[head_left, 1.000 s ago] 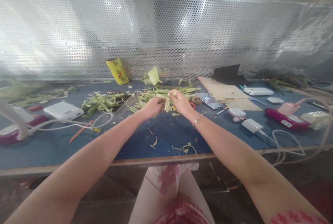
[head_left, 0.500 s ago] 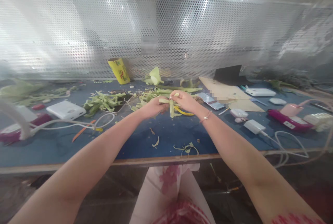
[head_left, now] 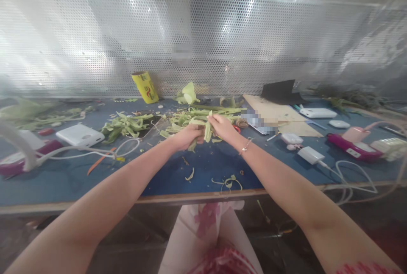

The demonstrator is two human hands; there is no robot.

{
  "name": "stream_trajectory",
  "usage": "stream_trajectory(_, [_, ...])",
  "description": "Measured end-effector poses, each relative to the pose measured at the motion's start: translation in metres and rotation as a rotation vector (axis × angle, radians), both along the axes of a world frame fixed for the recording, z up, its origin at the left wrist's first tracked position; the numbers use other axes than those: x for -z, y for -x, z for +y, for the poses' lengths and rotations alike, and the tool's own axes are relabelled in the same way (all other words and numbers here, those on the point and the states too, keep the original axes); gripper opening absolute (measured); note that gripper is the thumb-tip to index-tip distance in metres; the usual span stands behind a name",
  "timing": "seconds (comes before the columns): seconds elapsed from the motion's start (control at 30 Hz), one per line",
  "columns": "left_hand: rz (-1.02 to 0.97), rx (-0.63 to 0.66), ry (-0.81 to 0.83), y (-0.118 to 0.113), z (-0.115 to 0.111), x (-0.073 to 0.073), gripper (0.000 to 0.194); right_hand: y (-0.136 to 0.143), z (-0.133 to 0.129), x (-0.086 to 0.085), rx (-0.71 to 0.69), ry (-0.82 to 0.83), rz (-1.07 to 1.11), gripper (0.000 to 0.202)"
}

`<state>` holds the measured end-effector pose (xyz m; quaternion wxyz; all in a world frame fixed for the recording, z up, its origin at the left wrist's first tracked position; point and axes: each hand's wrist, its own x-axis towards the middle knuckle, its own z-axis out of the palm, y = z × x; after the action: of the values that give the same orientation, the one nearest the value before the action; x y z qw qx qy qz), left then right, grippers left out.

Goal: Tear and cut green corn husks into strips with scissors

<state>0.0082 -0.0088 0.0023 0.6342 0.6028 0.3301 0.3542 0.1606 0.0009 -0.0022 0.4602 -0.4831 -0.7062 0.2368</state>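
My left hand (head_left: 190, 135) is closed, its fingers curled around pale green leafy stalks (head_left: 207, 131) at the middle of the blue tabletop. Beside it, my right hand (head_left: 220, 126) pinches the upper end of the same stalks, thumb and fingers pressed together. The fingertips of the left hand are partly hidden. Just behind both hands lies a loose heap of similar green stalks (head_left: 182, 118). A second pile of green pieces (head_left: 125, 126) sits to the left, next to a dark flat device. Something red (head_left: 236, 128) shows beyond my right wrist.
A yellow tube (head_left: 145, 87) stands tilted by the perforated metal screen (head_left: 203, 40). To the right are a phone (head_left: 259, 123), cardboard (head_left: 273, 110), a white charger (head_left: 310, 155) and cables. A white power bank (head_left: 80, 135) lies left. Peel scraps (head_left: 229, 184) lie near the front edge.
My right hand has shifted slightly left, and the held stalks have turned and been gathered closer between my hands. The yellow curved piece by the right wrist is now hidden.
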Motion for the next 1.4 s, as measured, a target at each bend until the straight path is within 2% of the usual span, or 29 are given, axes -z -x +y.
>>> stream_trajectory(0.2, [-0.041, -0.051, 0.107, -0.003, -0.004, -0.008, 0.019, 0.004, -0.005, -0.007, 0.005, -0.082, -0.019, 0.031])
stream_trajectory(0.37, [-0.006, 0.046, 0.169, 0.0, -0.004, -0.015, 0.026, 0.004, -0.002, -0.008, -0.078, -0.093, 0.062, 0.032])
stream_trajectory(0.5, [0.002, 0.062, 0.169, 0.002, -0.005, -0.02, 0.028, 0.003, 0.002, -0.005, -0.127, -0.077, 0.164, 0.031])
stream_trajectory(0.6, [0.008, 0.088, 0.156, 0.004, -0.006, -0.023, 0.027, 0.004, 0.002, -0.003, -0.179, 0.004, 0.289, 0.031])
stream_trajectory(0.8, [0.012, 0.202, 0.129, 0.008, -0.006, -0.024, 0.027, 0.003, -0.006, -0.008, -0.432, 0.257, 0.48, 0.03])
stream_trajectory(1.0, [-0.011, 0.257, 0.14, 0.013, -0.002, -0.018, 0.027, 0.0, -0.01, -0.01, -0.529, 0.317, 0.508, 0.032])
stream_trajectory(1.17, [-0.121, 0.221, 0.149, 0.019, 0.004, -0.014, 0.022, -0.003, -0.008, -0.009, -0.505, 0.364, 0.631, 0.03])
stream_trajectory(1.3, [-0.249, 0.241, 0.203, 0.02, 0.007, -0.017, 0.027, -0.007, -0.005, -0.009, -0.412, 0.382, 0.681, 0.024])
stream_trajectory(1.4, [-0.267, 0.198, 0.256, 0.019, 0.006, -0.021, 0.026, -0.008, -0.004, -0.008, -0.383, 0.397, 0.67, 0.021])
